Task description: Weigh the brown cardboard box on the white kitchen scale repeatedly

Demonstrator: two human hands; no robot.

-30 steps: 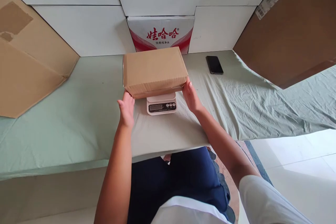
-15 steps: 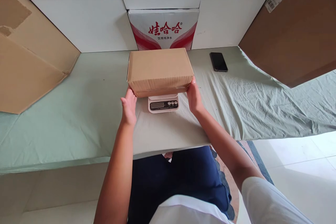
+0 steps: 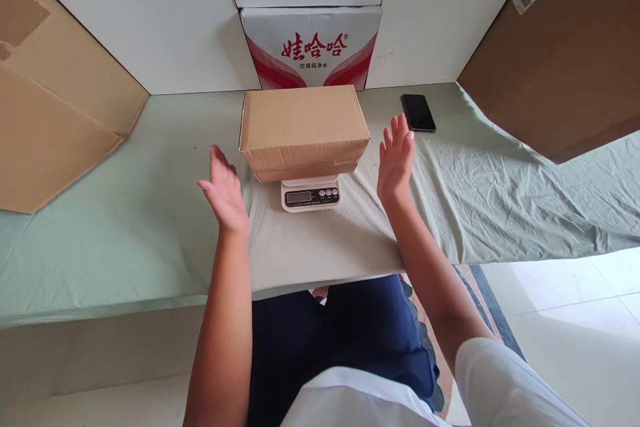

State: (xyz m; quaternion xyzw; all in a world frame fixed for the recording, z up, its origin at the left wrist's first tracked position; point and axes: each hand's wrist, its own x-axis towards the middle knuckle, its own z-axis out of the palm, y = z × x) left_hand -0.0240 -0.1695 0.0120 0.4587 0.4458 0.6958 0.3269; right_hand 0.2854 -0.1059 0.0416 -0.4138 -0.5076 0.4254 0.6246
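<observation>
A closed brown cardboard box [image 3: 304, 119] rests on top of a white digital scale [image 3: 311, 205], covering the scale's platform. Only the scale's front panel shows, with a display and round buttons; I cannot make out any digits. To the left of the box, my left hand [image 3: 225, 190] is raised with its fingers stretched out and touches nothing. My right hand [image 3: 396, 159] is held apart from the box on its right side, palm toward it, fingers extended. A black smartphone [image 3: 419, 113] lies just beyond my right fingertips.
A pale green cloth [image 3: 150, 233] covers the table. Behind stands a white and red carton [image 3: 313, 47] among white panels [image 3: 150, 37]. Large brown cardboard pieces stand at the left [image 3: 60, 107] and right [image 3: 560, 60].
Both hands have let go of the cardboard box and moved outward, the left hand to the left and the right hand to the right. The box stays on the scale.
</observation>
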